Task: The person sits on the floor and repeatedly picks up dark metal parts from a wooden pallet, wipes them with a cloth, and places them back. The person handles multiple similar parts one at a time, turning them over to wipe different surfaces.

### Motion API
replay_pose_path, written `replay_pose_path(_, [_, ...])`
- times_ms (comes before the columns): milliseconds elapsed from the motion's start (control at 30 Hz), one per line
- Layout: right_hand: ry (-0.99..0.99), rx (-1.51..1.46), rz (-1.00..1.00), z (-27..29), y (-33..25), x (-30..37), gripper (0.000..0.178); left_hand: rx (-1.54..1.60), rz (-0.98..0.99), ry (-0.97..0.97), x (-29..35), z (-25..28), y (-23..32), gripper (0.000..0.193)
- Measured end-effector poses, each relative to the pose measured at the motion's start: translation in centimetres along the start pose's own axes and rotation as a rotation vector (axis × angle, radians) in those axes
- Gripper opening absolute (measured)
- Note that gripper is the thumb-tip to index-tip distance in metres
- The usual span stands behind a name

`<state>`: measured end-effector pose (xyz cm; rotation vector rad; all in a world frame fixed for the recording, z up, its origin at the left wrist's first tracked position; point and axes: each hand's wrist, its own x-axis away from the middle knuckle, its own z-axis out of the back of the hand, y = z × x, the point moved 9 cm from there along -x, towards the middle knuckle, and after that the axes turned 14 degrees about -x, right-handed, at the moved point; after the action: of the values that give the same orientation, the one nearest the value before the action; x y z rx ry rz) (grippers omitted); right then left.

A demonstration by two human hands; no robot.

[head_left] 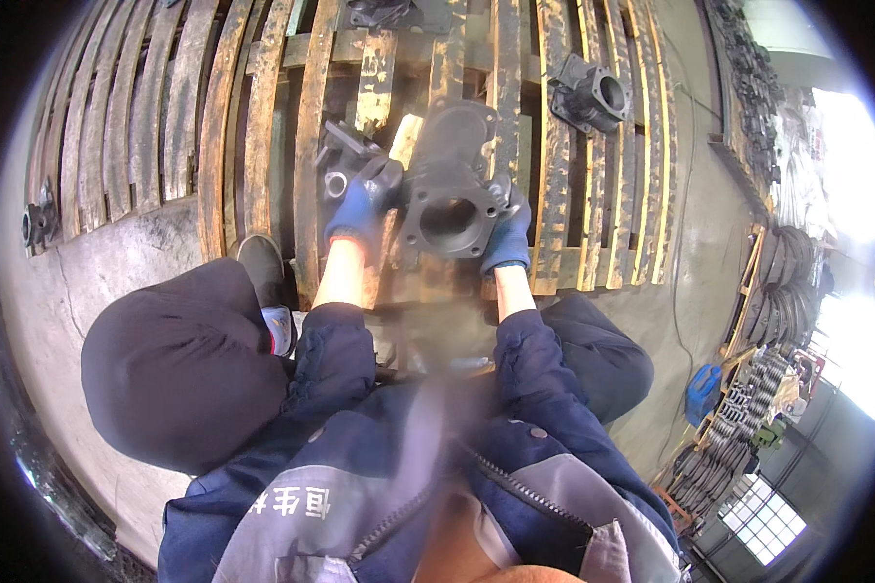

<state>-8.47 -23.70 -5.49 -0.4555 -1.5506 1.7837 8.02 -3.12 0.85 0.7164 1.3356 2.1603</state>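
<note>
A dark grey flanged pipe casting (pixel 447 185) stands in front of me over the wooden pallet, its round bore facing me. My right hand (pixel 508 225), in a blue glove with a dark palm, is closed on the right side of its near flange. On the casting's left side my left hand (pixel 367 199), gloved alike, has its fingers bent in against the metal; the fingertips are partly hidden. Just beyond the left hand lies a smaller dark metal part (pixel 345 146) with a ring-shaped end. Motion blurs the area below the casting.
Slatted pallets (pixel 316 146) spread before my knees. Another flanged casting (pixel 593 94) sits at the right, one (pixel 379 10) at the far edge, and a small one (pixel 39 223) at far left. A blue jug (pixel 703 394) and stacked metal parts (pixel 739 398) stand along the right.
</note>
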Motion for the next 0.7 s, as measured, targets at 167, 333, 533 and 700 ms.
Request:
replay_pose_path(167, [0.069, -0.233, -0.012, 2.8, -12.2, 2.0, 0.02, 0.716, 0.386, 0.026, 1.9, 0.9, 4.3, 0.03])
replay_pose_path(333, [0.216, -0.348, -0.051, 5.2, -17.5, 3.6, 0.026, 0.631, 0.309, 0.038, 5.3, 4.7, 13.6, 0.049])
replay_pose_path(533, [0.004, -0.895, -0.116, 5.5, -19.5, 9.0, 0.034, 0.415, 0.14, 0.009, 9.7, 5.5, 16.4, 0.051])
replay_pose_path(700, [0.204, -0.248, 0.138, 8.2, -19.7, 11.9, 0.026, 0.379, 0.108, 0.05, 13.1, 4.1, 14.5, 0.046])
